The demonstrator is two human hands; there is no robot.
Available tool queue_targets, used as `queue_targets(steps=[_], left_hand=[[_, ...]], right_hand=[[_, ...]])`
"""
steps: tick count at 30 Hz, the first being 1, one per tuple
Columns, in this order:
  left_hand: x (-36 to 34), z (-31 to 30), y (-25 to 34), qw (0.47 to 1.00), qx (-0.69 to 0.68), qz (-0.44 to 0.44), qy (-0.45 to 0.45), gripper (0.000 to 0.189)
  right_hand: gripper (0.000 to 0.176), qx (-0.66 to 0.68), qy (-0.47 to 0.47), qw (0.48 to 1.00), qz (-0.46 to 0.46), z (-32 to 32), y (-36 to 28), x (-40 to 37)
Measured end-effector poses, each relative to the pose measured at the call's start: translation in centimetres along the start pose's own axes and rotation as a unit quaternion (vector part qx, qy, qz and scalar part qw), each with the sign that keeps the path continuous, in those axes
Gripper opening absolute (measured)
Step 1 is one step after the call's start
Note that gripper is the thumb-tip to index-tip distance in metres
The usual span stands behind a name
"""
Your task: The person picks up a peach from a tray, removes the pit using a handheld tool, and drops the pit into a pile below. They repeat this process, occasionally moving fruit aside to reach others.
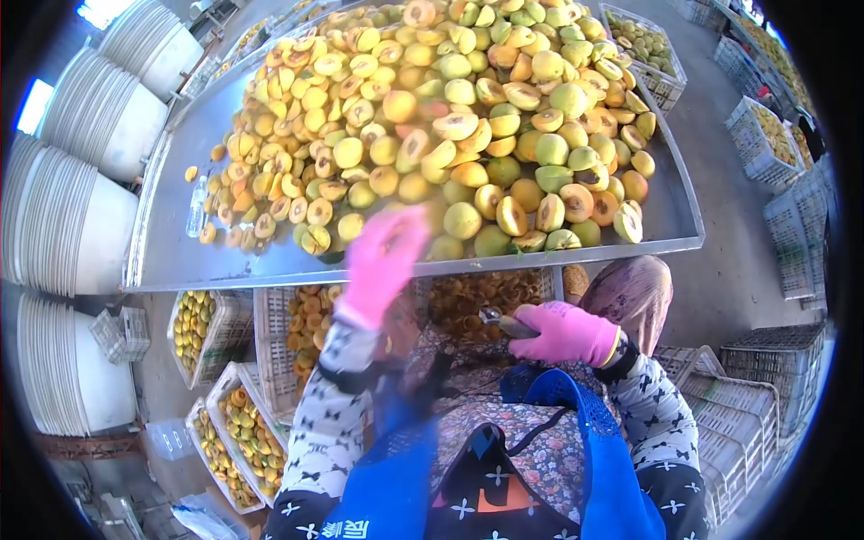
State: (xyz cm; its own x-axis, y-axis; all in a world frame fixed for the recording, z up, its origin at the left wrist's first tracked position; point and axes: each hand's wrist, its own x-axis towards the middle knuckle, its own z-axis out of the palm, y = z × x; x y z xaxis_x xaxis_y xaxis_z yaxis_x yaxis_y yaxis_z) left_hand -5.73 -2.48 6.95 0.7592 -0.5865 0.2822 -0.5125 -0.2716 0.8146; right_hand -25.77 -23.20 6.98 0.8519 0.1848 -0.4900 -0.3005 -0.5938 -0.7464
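My left hand (389,256), in a pink glove, is over the front edge of the metal tray table (531,264), close to the heaped peaches (463,219). It is smeared by motion, so I cannot tell whether its fingers hold anything. Many peaches are halved, some showing brown stone cavities. My right hand (571,334), also gloved in pink, is closed around a small hand tool (510,325) with a dark handle and a shiny metal tip. That tool points left, above a crate of brown peach stones (463,301) below the table edge.
Crates of peach halves (256,432) stand at the lower left, with another crate (310,337) under the table edge. Stacked plastic crates (729,423) are at my right. Piles of large white tubs (76,193) line the left side. A clear bottle (196,207) lies on the tray.
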Motion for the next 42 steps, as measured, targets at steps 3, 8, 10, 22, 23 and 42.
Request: queue_targets(steps=[3, 8, 10, 22, 23, 42], left_hand=[[4.4, 7.4, -0.2, 0.962, 0.19, 0.193, -0.031, 0.041], [6.4, 13.4, -2.6, 0.895, 0.36, 0.204, -0.166, 0.048], [5.6, 13.0, -2.4, 0.901, 0.33, 0.246, -0.139, 0.047], [-0.2, 8.6, 6.3, 0.789, -0.592, -0.156, -0.058, 0.042], [-0.6, 9.0, 6.6, 0.761, -0.622, -0.182, -0.029, 0.04], [-3.2, 5.9, 7.0, 0.805, -0.542, -0.236, 0.053, 0.029]], right_hand=[[0.037, 0.016, 0.045, 0.998, -0.034, 1.5, 1.6, -1.6], [0.036, 0.093, 0.131, 0.986, -0.05, 1.8, 3.3, -3.5], [0.033, 0.127, 0.176, 0.974, -0.064, 1.7, 3.6, -3.7], [0.032, -0.041, 0.48, 0.847, -0.223, 1.1, -0.6, 1.5], [0.029, -0.078, 0.461, 0.858, -0.214, 1.3, -0.9, 1.7], [0.022, 0.03, 0.312, 0.908, -0.277, 3.8, -2.7, 2.9]])
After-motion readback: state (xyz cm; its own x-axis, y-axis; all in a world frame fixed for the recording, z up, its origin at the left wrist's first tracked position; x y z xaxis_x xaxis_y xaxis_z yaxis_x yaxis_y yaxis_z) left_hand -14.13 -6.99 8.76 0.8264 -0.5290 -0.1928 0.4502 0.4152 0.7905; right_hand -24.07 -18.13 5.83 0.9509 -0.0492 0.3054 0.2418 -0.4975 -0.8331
